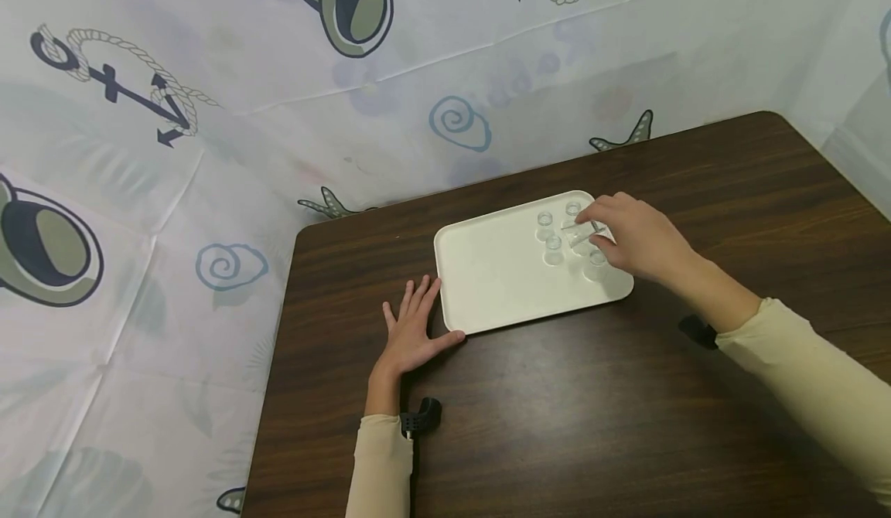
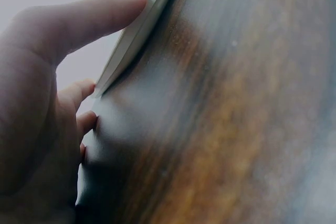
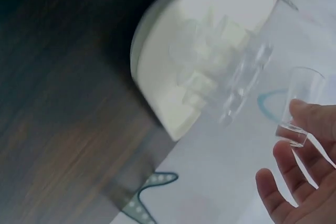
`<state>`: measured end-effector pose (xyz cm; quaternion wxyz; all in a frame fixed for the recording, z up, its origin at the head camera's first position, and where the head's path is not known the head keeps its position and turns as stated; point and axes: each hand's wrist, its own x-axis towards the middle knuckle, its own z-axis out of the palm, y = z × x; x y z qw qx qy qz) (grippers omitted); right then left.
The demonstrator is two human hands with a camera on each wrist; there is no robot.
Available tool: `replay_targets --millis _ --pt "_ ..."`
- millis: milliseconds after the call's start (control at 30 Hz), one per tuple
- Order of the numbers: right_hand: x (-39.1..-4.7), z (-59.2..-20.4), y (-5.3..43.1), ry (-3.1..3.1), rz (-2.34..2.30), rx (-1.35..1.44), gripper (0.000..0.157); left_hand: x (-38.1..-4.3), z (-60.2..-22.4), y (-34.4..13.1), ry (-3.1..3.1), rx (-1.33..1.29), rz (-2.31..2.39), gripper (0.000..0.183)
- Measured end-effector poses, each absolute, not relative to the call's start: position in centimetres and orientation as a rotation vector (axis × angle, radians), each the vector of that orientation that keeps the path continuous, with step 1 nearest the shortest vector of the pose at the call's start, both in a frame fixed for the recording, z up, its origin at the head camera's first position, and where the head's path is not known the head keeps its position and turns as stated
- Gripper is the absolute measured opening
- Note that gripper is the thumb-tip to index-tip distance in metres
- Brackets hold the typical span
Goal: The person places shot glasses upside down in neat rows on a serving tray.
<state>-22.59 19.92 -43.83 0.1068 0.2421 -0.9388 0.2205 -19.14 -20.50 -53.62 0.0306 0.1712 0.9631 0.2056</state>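
Observation:
My right hand (image 1: 636,240) is above the right end of a white tray (image 1: 494,270), pinching a small clear shot glass (image 3: 307,85) between thumb and fingers near its thick base. From the head view the held glass looks tipped over, though its outline is faint. Several similar clear glasses (image 1: 553,249) stand on the tray, around and below that hand. At the tray's near left corner, my left hand (image 1: 412,340) lies with fingers spread. Its thumb touches the tray's front rim (image 2: 134,30), and its fingertips are at the left rim.
The tray rests on a dark wood-grain table (image 1: 529,410). Behind and left of the table hangs a pale sheet (image 1: 390,116) with sea-themed prints. A black wrist device (image 1: 421,416) sits at the left cuff.

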Motion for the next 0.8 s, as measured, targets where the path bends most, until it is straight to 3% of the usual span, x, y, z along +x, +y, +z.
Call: replay_targets --millis 267,800 --pt "-22.1 -45.7 18.2 -2.653 0.401 0.947 0.033 -19.1 -53.6 -20.5 2.965 0.529 0.646 0.101" --pt "-21.6 -48.3 16.7 -2.586 0.081 1.057 0.036 -19.1 -53.5 -20.6 2.962 0.528 0.665 0.101"
